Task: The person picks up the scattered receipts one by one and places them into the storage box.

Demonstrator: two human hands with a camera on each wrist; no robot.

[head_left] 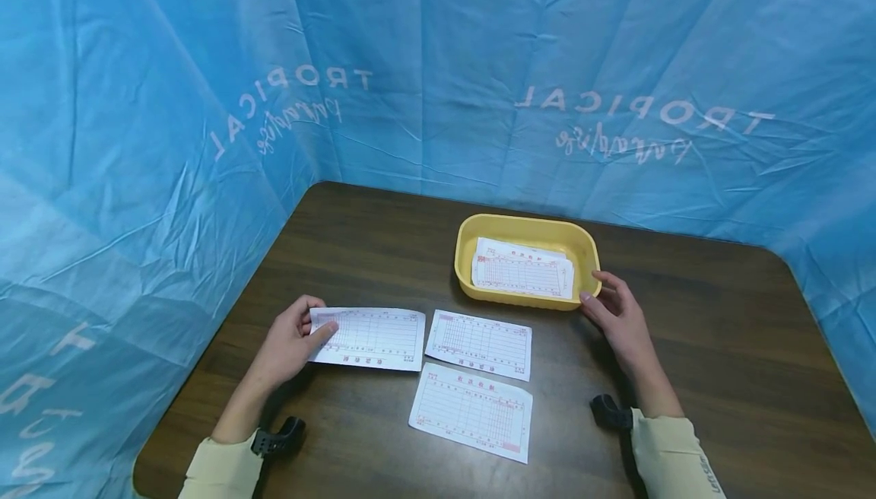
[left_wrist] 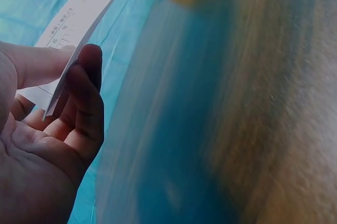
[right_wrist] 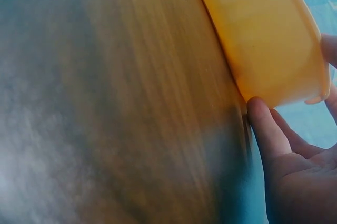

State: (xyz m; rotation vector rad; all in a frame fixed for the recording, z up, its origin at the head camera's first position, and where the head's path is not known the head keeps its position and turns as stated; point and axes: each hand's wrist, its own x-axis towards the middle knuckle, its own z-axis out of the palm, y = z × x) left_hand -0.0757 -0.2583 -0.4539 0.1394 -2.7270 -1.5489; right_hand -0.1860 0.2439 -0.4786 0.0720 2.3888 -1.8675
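Observation:
My left hand (head_left: pixel 290 338) pinches printed receipt slips (head_left: pixel 379 339) by their left end, thumb on top and fingers beneath. In the left wrist view, the thumb and curled fingers grip the paper (left_wrist: pixel 79 19); I cannot tell how many sheets there are. My right hand (head_left: pixel 619 320) holds the near right corner of a yellow plastic basin (head_left: pixel 530 303). The right wrist view shows the thumb (right_wrist: pixel 268 129) against the basin's lower corner and fingers at its rim. Inside the basin lie several receipt slips (head_left: pixel 523 274).
Two loose receipt slips lie on the dark wooden table (head_left: pixel 718 332): one (head_left: pixel 482 345) right beside the held paper, another (head_left: pixel 474 414) closer to me. A blue printed cloth (head_left: pixel 438 88) hangs around the table's back and sides.

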